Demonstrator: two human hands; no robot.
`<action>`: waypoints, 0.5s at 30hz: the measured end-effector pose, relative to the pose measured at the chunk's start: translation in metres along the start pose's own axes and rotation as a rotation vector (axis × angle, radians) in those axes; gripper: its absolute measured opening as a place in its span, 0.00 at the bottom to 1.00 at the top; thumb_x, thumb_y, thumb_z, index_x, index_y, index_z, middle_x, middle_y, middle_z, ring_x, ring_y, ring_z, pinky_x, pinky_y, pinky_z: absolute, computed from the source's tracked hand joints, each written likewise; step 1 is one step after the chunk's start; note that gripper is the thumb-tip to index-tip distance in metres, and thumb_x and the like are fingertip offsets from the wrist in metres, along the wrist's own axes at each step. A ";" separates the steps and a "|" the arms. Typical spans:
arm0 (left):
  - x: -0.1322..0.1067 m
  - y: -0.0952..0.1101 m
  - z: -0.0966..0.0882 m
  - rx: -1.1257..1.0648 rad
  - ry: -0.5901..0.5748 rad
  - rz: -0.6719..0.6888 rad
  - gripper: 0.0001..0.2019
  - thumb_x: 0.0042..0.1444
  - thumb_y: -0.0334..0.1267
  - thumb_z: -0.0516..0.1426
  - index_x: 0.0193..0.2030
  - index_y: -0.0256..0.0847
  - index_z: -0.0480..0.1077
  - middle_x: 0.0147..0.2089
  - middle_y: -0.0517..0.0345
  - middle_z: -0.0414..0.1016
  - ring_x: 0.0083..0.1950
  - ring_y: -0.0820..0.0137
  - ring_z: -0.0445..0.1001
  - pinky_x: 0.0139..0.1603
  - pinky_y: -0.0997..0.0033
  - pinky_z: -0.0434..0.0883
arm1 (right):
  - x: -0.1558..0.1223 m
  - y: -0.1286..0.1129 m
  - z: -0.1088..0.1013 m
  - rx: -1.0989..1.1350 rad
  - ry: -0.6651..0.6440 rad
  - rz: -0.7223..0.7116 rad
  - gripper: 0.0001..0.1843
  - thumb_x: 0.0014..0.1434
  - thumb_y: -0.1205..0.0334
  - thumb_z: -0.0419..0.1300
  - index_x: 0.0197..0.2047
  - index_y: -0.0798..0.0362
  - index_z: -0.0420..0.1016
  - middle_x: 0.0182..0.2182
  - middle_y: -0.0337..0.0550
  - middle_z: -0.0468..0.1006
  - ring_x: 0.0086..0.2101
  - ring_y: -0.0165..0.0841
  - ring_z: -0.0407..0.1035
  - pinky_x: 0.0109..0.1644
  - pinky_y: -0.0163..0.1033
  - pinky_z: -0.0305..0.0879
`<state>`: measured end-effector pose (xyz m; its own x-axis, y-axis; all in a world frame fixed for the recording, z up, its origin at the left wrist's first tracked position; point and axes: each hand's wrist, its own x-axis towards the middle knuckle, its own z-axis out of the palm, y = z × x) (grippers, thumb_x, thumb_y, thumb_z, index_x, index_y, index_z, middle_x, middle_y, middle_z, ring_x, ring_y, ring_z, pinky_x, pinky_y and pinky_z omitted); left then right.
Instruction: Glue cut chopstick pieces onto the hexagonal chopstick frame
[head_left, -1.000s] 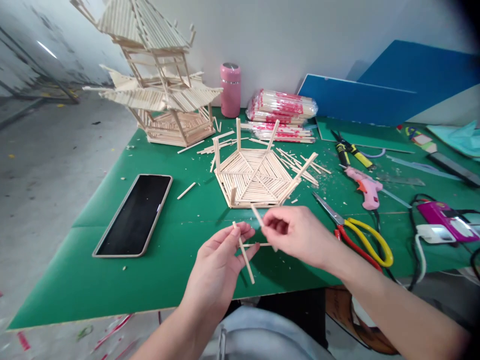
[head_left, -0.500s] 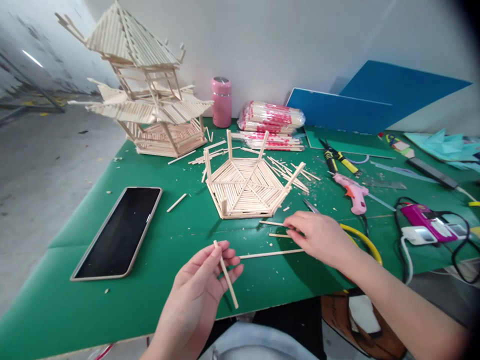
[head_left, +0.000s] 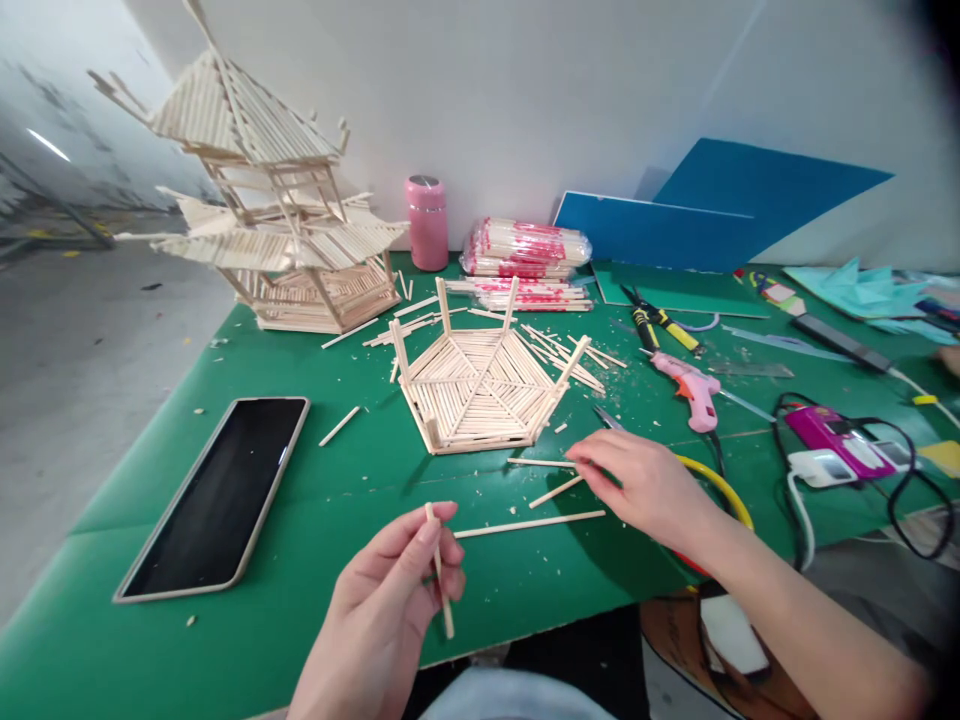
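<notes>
At the far left lay the phone [head_left: 217, 495], and behind it stood the tower [head_left: 285, 250], built of sticks. Next came the left hand [head_left: 386, 595], which pinched a short stick [head_left: 447, 615] between thumb and fingers, above the green table [head_left: 300, 650]. This stick looked very light and rather stiff, but thin, so strong bending could probably snap it. Its middle seemed the best place to hold, with gentle pressure, because it might turn in the fingers.

Further on, the base [head_left: 484, 385] rested flat on the table, with its posts upright or leaning. It was probably light too; the posts looked the weak part, so its low rim seemed safer to grasp. In front of it lay a long stick [head_left: 529, 524]. To the right, the right hand [head_left: 637, 480] was low, its fingertips at the ends of two small sticks [head_left: 540, 462]; whether it gripped or only touched them, I could not tell.
</notes>
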<state>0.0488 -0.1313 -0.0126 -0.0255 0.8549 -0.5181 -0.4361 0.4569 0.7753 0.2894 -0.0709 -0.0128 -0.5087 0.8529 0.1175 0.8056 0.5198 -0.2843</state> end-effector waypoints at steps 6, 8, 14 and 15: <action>0.002 -0.007 0.012 0.905 -0.421 0.547 0.10 0.55 0.35 0.50 0.36 0.37 0.73 0.30 0.51 0.73 0.31 0.69 0.70 0.33 0.72 0.67 | -0.021 -0.041 -0.006 0.458 0.053 0.037 0.15 0.57 0.64 0.53 0.49 0.50 0.63 0.39 0.44 0.70 0.35 0.29 0.66 0.39 0.35 0.65; 0.003 -0.007 0.018 1.101 -0.503 0.651 0.13 0.57 0.33 0.46 0.34 0.35 0.72 0.30 0.48 0.72 0.31 0.68 0.70 0.32 0.71 0.68 | -0.024 -0.053 0.001 0.514 0.044 -0.035 0.15 0.57 0.66 0.54 0.49 0.49 0.64 0.39 0.43 0.70 0.36 0.29 0.66 0.40 0.35 0.65; 0.002 0.000 0.023 1.435 -0.368 0.851 0.13 0.58 0.32 0.44 0.34 0.38 0.71 0.27 0.53 0.68 0.28 0.69 0.68 0.28 0.73 0.67 | -0.018 -0.056 0.021 0.566 0.162 -0.065 0.09 0.57 0.70 0.52 0.40 0.50 0.69 0.33 0.41 0.73 0.34 0.29 0.67 0.37 0.33 0.64; 0.002 0.001 0.021 1.491 -0.345 0.885 0.13 0.58 0.32 0.45 0.35 0.39 0.71 0.26 0.53 0.68 0.27 0.69 0.68 0.27 0.73 0.67 | -0.017 -0.055 0.022 0.575 0.171 -0.066 0.09 0.57 0.70 0.52 0.40 0.51 0.69 0.33 0.41 0.73 0.34 0.29 0.68 0.37 0.33 0.64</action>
<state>0.0678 -0.1244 -0.0053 0.4817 0.8651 0.1401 0.7218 -0.4823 0.4963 0.2472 -0.1155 -0.0205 -0.4574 0.8406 0.2900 0.4569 0.5019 -0.7344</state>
